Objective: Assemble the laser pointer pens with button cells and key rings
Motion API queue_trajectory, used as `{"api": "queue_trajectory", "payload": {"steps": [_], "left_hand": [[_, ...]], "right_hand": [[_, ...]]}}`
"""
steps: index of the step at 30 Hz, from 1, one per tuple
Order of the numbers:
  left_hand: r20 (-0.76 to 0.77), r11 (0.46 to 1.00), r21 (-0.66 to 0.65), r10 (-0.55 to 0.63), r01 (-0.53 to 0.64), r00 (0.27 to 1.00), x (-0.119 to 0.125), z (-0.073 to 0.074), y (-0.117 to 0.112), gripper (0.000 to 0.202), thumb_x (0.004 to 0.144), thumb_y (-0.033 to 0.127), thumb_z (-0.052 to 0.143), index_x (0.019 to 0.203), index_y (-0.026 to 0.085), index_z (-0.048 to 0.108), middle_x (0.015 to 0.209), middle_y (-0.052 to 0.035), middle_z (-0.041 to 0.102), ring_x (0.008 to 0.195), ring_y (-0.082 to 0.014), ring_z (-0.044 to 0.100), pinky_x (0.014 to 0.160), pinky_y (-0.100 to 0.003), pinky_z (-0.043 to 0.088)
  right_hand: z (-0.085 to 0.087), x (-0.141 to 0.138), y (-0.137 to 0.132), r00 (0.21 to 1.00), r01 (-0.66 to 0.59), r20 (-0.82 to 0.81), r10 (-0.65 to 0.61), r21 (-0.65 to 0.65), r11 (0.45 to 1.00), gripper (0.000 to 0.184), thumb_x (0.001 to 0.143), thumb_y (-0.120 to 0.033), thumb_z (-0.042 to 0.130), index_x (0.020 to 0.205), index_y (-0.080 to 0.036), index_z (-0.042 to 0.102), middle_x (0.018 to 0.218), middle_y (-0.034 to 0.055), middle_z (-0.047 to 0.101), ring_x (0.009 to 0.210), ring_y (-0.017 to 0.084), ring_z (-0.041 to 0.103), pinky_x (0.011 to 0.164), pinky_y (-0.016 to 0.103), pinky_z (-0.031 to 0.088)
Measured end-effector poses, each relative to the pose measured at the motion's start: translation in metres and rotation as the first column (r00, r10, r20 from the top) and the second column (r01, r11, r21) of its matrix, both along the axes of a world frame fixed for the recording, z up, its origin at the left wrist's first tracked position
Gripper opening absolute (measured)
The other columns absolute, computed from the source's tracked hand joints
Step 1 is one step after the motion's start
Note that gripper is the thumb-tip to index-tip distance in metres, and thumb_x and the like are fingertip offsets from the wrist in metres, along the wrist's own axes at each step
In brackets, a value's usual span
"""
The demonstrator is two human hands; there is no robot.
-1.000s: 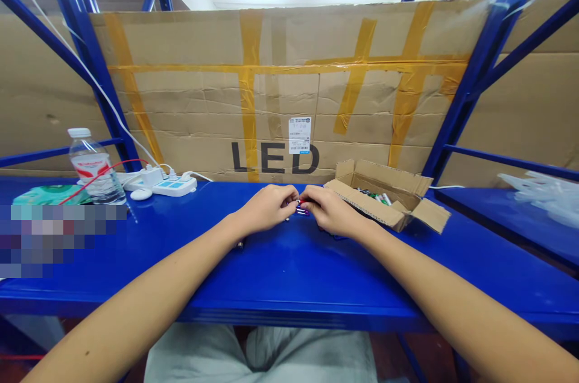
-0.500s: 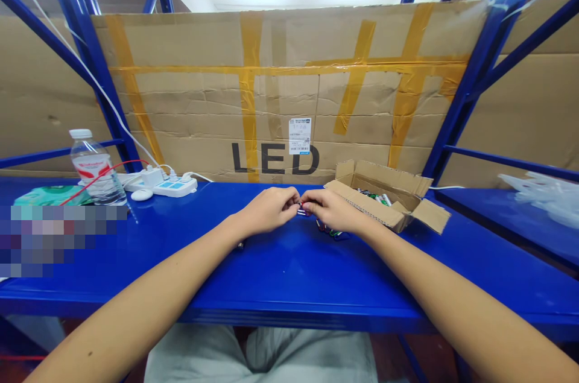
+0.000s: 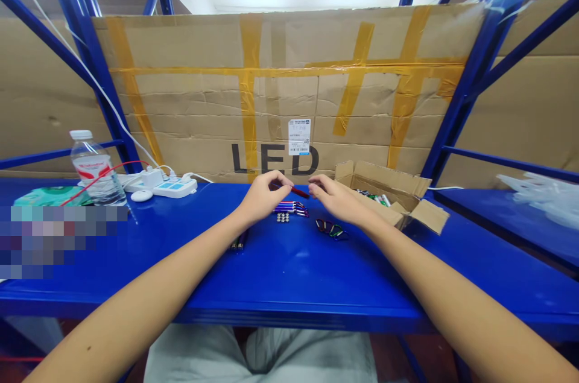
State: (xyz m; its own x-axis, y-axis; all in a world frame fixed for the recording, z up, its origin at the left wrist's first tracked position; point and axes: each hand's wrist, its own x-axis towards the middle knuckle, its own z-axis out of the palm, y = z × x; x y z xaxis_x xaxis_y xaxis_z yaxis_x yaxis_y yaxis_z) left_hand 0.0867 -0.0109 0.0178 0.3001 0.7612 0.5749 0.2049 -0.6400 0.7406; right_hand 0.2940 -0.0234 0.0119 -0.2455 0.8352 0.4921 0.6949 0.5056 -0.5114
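My left hand (image 3: 266,195) pinches a slim red tube (image 3: 300,192) that points right, towards my right hand. My right hand (image 3: 329,195) hovers just beyond the tube's free end, its fingers loosely curled and parted, with nothing visible in them. Beneath the hands lies a row of slim blue, purple and red tubes (image 3: 289,208) with clip-like ends. Several small silver round pieces (image 3: 283,218) sit in front of that row. Coloured carabiner clips (image 3: 332,229) lie below my right hand. Dark tubes (image 3: 238,244) show partly beside my left forearm.
An open cardboard box (image 3: 384,190) holding small mixed parts stands behind my right forearm. At left are a water bottle (image 3: 93,169), a power strip (image 3: 176,185) and a green packet (image 3: 49,195). A large cardboard sheet (image 3: 208,105) walls off the back of the blue table (image 3: 289,280).
My hands, close together before, have drawn apart. The red tube now shows in my left hand, and the row of tubes and the silver pieces have come into sight.
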Motion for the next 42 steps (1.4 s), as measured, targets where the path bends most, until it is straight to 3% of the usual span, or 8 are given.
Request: {"api": "queue_trajectory", "payload": {"steps": [5,10,17,24,29,33,38,42], "left_hand": [[0.447,0.962,-0.241,-0.01,0.131,0.895,-0.003,0.003,0.01,0.007,0.069,0.019,0.062,0.066,0.014,0.058,0.081,-0.009,0.072,0.085,-0.0201,0.066,0.083,-0.035,0.049],[0.701,0.88,-0.393,0.101,0.265,0.706,-0.009,0.01,0.016,0.004,0.072,0.013,0.055,0.069,0.012,0.057,0.073,-0.009,0.069,0.075,-0.0195,0.067,0.077,-0.035,0.051],[0.662,0.859,-0.467,0.183,0.209,0.726,-0.006,0.01,0.013,0.008,0.086,0.007,0.051,0.087,0.012,0.057,0.076,-0.0057,0.064,0.055,-0.0116,0.057,0.05,-0.025,0.043],[0.666,0.824,-0.483,0.125,0.297,0.735,-0.005,0.011,0.008,0.008,0.09,0.011,0.047,0.086,0.013,0.053,0.074,-0.0032,0.059,0.045,-0.0069,0.046,0.039,-0.019,0.027],[0.729,0.728,-0.493,0.047,0.476,0.683,-0.008,0.016,0.004,0.034,0.096,0.045,0.041,0.087,0.014,0.052,0.069,-0.0038,0.055,0.045,-0.0097,0.045,0.037,-0.02,0.027],[0.748,0.651,-0.468,-0.068,0.598,0.66,-0.011,0.018,0.0,0.07,0.081,0.08,0.034,0.093,0.014,0.054,0.073,-0.0083,0.057,0.05,-0.0135,0.047,0.04,-0.024,0.031],[0.723,0.599,-0.471,-0.159,0.648,0.672,-0.013,0.018,-0.002,0.088,0.07,0.091,0.03,0.099,0.012,0.059,0.076,-0.0128,0.06,0.055,-0.0163,0.048,0.045,-0.028,0.034],[0.686,0.591,-0.483,-0.202,0.645,0.699,-0.014,0.018,-0.001,0.094,0.068,0.092,0.028,0.102,0.011,0.061,0.079,-0.0155,0.061,0.059,-0.0184,0.05,0.048,-0.03,0.036]], "right_hand": [[0.001,0.006,0.004,0.938,0.113,0.34,-0.068,-0.113,0.987,0.027,0.09,-0.03,0.049,0.071,-0.016,0.063,0.072,0.0071,0.069,0.063,0.017,0.058,0.057,0.028,0.037],[-0.005,0.004,0.003,0.883,0.142,0.469,-0.01,-0.246,0.959,0.021,0.083,-0.03,0.057,0.068,-0.017,0.066,0.069,0.0056,0.069,0.057,0.016,0.057,0.051,0.027,0.034],[-0.007,-0.007,-0.004,0.784,0.312,0.609,-0.12,-0.219,0.924,0.016,0.075,-0.028,0.064,0.08,-0.014,0.072,0.075,0.0117,0.07,0.063,0.021,0.062,0.052,0.028,0.035],[-0.007,-0.021,-0.013,0.82,0.267,0.568,-0.066,-0.278,0.922,0.014,0.068,-0.024,0.066,0.078,-0.016,0.07,0.077,0.0088,0.07,0.061,0.018,0.06,0.051,0.026,0.035],[-0.009,-0.029,-0.019,0.88,0.065,0.471,0.065,-0.255,0.965,0.011,0.071,-0.026,0.061,0.065,-0.017,0.062,0.064,0.0033,0.064,0.055,0.013,0.052,0.05,0.024,0.031],[-0.009,-0.028,-0.022,0.885,-0.021,0.455,0.095,-0.166,0.986,0.017,0.078,-0.025,0.053,0.064,-0.016,0.057,0.064,0.0031,0.062,0.054,0.011,0.048,0.051,0.025,0.028],[-0.009,-0.028,-0.022,0.887,-0.038,0.452,0.098,-0.141,0.989,0.017,0.084,-0.024,0.048,0.07,-0.017,0.054,0.074,0.0063,0.065,0.06,0.014,0.052,0.055,0.026,0.03],[-0.011,-0.025,-0.018,0.959,-0.064,0.257,0.123,-0.226,0.972,0.018,0.093,-0.026,0.039,0.079,-0.019,0.047,0.072,0.0058,0.065,0.058,0.014,0.056,0.055,0.024,0.037]]}}
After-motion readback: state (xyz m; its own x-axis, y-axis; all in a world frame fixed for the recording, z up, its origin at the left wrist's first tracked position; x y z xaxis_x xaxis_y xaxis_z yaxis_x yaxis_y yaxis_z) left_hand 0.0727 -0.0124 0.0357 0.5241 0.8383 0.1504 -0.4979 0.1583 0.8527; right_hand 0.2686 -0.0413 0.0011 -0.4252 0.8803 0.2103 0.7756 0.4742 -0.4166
